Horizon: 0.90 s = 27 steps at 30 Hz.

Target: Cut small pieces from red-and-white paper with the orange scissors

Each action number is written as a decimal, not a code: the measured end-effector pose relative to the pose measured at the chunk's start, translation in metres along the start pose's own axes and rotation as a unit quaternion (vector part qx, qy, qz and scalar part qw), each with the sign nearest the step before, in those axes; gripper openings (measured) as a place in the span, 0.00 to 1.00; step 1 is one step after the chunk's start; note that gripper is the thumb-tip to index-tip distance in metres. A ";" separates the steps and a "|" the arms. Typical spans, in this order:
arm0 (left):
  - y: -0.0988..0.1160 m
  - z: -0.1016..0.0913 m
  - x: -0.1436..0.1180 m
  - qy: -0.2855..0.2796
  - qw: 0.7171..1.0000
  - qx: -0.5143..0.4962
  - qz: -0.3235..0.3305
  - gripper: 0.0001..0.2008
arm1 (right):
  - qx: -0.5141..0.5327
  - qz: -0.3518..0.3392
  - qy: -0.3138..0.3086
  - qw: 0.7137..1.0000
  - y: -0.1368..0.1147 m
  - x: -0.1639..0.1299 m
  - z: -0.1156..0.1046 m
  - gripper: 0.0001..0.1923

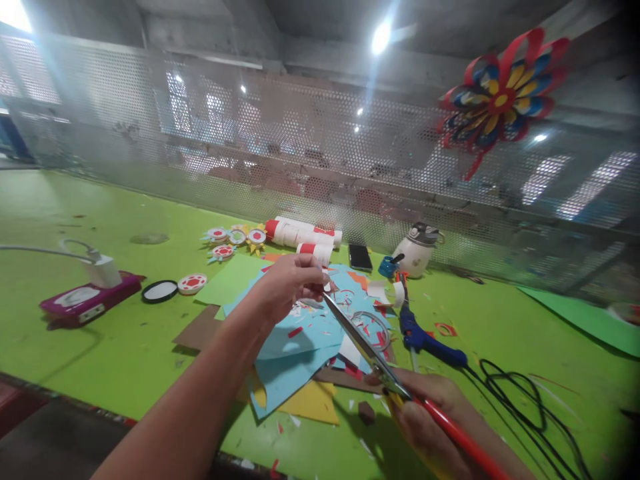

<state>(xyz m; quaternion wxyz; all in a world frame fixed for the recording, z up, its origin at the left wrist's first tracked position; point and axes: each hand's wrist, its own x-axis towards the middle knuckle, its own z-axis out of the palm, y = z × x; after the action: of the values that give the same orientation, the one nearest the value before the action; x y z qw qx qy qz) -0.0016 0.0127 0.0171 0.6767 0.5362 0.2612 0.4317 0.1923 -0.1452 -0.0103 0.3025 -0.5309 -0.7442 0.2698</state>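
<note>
My right hand (430,413) grips a pair of scissors (367,350) with red and yellow handles. Its blades look nearly closed and point away to the upper left. Close to their tips, my left hand (295,283) is closed in a pinch on a small pale piece of paper (326,279), mostly hidden by the fingers. Below both hands lie light blue paper sheets (300,360) strewn with cut scraps, including a red strip (295,332). A clear ring-shaped piece (373,330) rests by the blades. Yellow paper (315,403) sticks out underneath.
At right lies a blue glue gun (430,343) with a black cord (530,400). Behind are white-and-red paper rolls (300,233), a phone (360,257) and a white jug (417,252). A purple power strip (90,300) sits left. A paper flower (500,100) hangs upper right.
</note>
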 end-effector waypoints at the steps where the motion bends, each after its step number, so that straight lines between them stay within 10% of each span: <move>1: 0.001 0.000 0.000 0.011 1.000 0.000 0.002 0.07 | -0.008 -0.011 -0.003 1.000 -0.001 0.001 -0.001 0.27; 27: 0.006 0.012 -0.008 0.085 0.992 -0.054 0.070 0.08 | 0.007 -0.047 0.089 0.995 -0.002 0.015 0.022 0.24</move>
<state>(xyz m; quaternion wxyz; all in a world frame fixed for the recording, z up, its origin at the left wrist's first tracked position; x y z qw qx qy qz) 0.0027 0.0003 0.0253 0.6480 0.4770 0.2557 0.5358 0.1712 -0.1333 -0.0209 0.3836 -0.5149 -0.7367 0.2125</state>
